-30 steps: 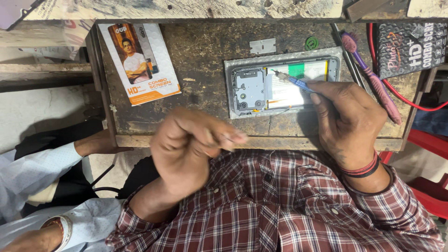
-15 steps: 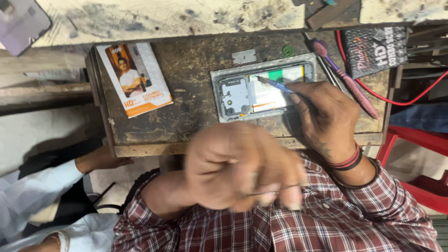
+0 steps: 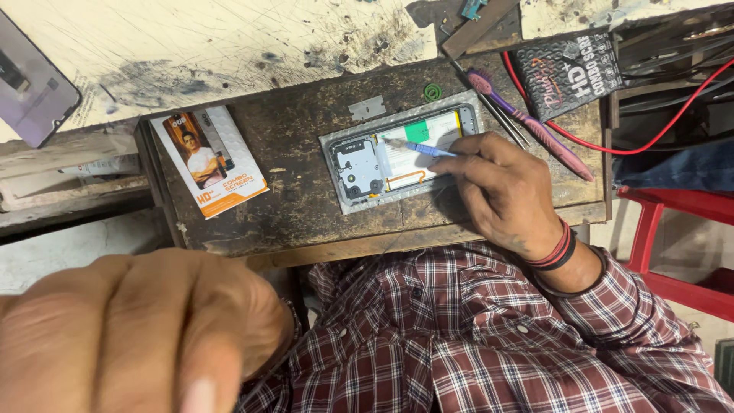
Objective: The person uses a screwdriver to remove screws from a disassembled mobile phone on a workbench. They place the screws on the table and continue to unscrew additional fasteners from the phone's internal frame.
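Right hand (image 3: 505, 191) pinches a blue tool (image 3: 428, 149) over an opened phone (image 3: 401, 157) on a workbench (image 3: 306, 206).
Phone looks light, thin and fragile, best held by its frame edges; blurred left hand (image 3: 138, 329) curls loosely, holding nothing visible.

The left hand (image 3: 130, 329) has risen from in front of the chest toward the camera; it now fills the lower-left corner, large and blurred, clear of the surface (image 3: 298, 191). The view has shifted downward: a dark phone (image 3: 30, 80) now appears at the upper left, and more of the red stool (image 3: 673, 245) shows at the right.
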